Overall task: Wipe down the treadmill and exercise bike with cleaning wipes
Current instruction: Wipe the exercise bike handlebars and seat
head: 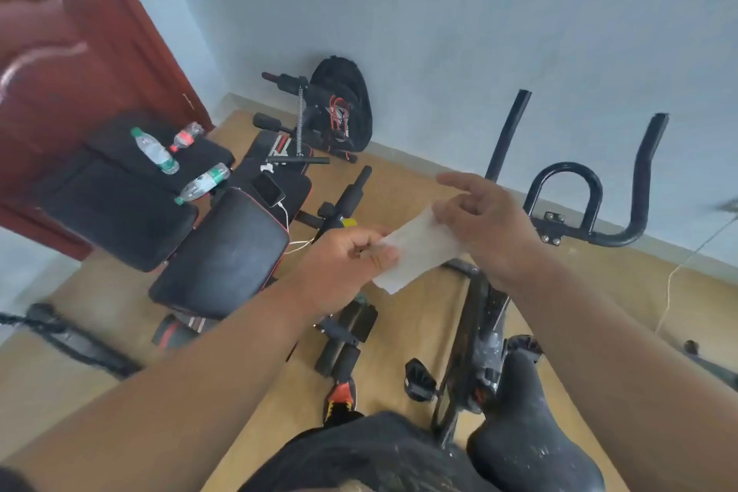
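Right now I hold the thin white cleaning wipe [415, 252] stretched slantwise between my left hand [351, 256], pinching its lower end, and right hand [483, 220], gripping its upper end nearer the black curved bike handlebar [567, 188].

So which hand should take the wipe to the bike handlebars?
Right, probably. The right hand pinches the wipe nearest the handlebars; the left hand holds its far end.
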